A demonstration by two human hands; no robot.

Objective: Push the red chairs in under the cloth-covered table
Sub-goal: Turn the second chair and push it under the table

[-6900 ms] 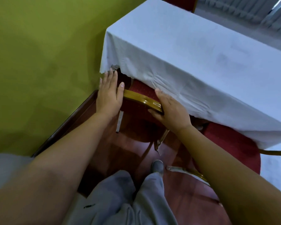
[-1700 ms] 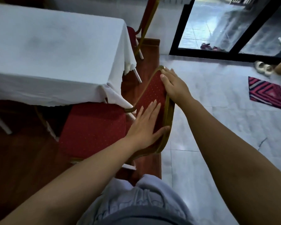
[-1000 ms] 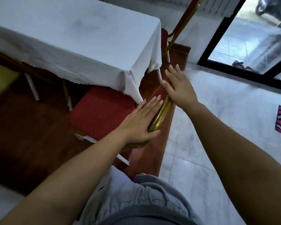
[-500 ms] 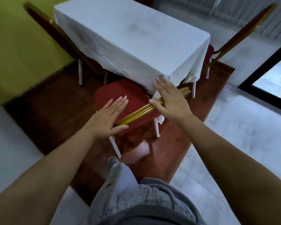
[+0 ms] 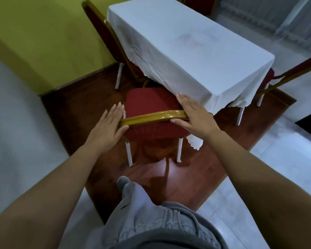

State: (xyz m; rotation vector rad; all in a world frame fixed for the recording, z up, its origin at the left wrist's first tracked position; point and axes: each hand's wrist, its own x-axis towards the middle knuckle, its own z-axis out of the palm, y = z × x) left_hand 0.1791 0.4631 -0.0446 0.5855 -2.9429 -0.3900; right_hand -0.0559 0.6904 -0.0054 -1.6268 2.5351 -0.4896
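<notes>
A red chair (image 5: 147,103) with a gold frame stands at the near end of the table under a white cloth (image 5: 192,49). The front of its seat is under the cloth's edge. My left hand (image 5: 108,126) rests flat on the left end of the gold top rail, thumb under it. My right hand (image 5: 194,114) lies on the rail's right end, fingers spread. A second red chair (image 5: 104,36) is tucked in on the table's left side. A third red chair (image 5: 284,76) stands at the right side, its seat partly under the cloth.
The table stands on a dark wooden platform (image 5: 83,108) set on grey tile floor (image 5: 22,133). A green wall (image 5: 39,33) is to the left, curtains at the back right. My leg in grey trousers (image 5: 133,200) stands behind the chair.
The view has swung so that the chair faces me squarely. My left hand has slid to the rail's left end, my right to its right end.
</notes>
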